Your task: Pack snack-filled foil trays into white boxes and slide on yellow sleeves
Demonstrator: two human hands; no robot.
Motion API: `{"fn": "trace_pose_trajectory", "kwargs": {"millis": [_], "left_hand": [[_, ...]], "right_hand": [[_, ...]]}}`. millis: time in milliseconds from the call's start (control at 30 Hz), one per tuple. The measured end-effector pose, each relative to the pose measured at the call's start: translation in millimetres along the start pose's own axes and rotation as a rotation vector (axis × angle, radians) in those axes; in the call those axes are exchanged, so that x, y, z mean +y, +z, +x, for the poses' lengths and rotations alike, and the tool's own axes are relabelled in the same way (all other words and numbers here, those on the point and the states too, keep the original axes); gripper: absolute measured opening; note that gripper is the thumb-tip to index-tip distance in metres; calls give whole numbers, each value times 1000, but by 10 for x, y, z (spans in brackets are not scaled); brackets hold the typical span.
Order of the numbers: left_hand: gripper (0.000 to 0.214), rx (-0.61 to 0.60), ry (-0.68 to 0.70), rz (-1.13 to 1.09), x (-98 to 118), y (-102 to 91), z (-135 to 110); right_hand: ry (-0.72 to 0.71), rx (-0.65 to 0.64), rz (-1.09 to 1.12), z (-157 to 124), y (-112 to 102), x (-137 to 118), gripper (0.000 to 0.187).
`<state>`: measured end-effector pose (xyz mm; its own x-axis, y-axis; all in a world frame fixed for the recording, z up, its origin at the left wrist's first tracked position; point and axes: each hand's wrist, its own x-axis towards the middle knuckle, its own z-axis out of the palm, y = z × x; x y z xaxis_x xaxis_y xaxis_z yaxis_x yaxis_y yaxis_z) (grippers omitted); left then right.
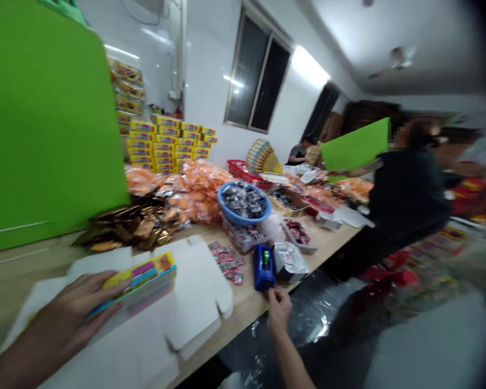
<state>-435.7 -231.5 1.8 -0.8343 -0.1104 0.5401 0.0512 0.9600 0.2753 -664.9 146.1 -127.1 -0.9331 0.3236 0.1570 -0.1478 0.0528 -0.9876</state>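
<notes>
My left hand (71, 316) lies over the near end of a yellow printed box (140, 281) and holds it down on a stack of flat white carton blanks (194, 294). Its fingers are curled along the box's edge. My right hand (278, 312) is at the table's front edge, fingers pinched right below a blue tape dispenser (263, 267). What the fingertips pinch is too small to make out.
A wooden table (20, 270) carries piles of orange and brown snack packets, a blue bowl (243, 204) of dark packets, small trays, a red basket (243, 172) and stacked yellow boxes (166, 143). A person in black (405, 205) stands at the right. Green boards stand at the left and far right.
</notes>
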Motion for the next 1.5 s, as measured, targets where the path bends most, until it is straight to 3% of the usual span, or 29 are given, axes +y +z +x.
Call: {"fn": "trace_pose_trajectory", "kwargs": {"millis": [100, 200, 233, 400, 467, 567, 767, 900, 1033, 1200, 1333, 1400, 1500], "left_hand": [[35, -123, -19, 45, 196, -128, -15], [32, -199, -49, 115, 388, -199, 10], [32, -208, -53, 142, 437, -212, 11], [34, -199, -54, 203, 572, -236, -31], [34, -205, -55, 206, 595, -235, -41], [33, -225, -67, 207, 622, -238, -48], [33, -247, -136, 84, 634, -325, -12], [35, -269, -235, 15, 645, -343, 117], [35, -268, -328, 200, 683, -272, 204], [44, -317, -249, 254, 645, -248, 149], [50, -326, -240, 259, 612, -228, 109], [51, -343, -266, 276, 633, -227, 119], [50, -383, -276, 284, 643, -328, 168]], "right_hand": [[90, 29, 37, -29, -16, -96, 36], [245, 36, 242, -310, 169, -401, 37], [309, -39, 304, -486, 269, -560, 37], [629, -746, 397, -1605, 920, -1375, 29], [666, -861, 445, -1916, 1161, -1537, 31], [640, -888, 479, -2125, 1393, -1578, 34], [547, -897, 469, -2133, 1482, -1477, 38], [575, -927, 454, -2120, 1449, -1501, 35], [699, -939, 460, -2096, 1454, -1549, 35], [1014, -958, 516, -2008, 1441, -1549, 38], [1239, -917, 458, -1906, 1271, -1348, 39], [1235, -887, 395, -1855, 1140, -1181, 38], [1118, -930, 309, -1750, 990, -923, 39]]}}
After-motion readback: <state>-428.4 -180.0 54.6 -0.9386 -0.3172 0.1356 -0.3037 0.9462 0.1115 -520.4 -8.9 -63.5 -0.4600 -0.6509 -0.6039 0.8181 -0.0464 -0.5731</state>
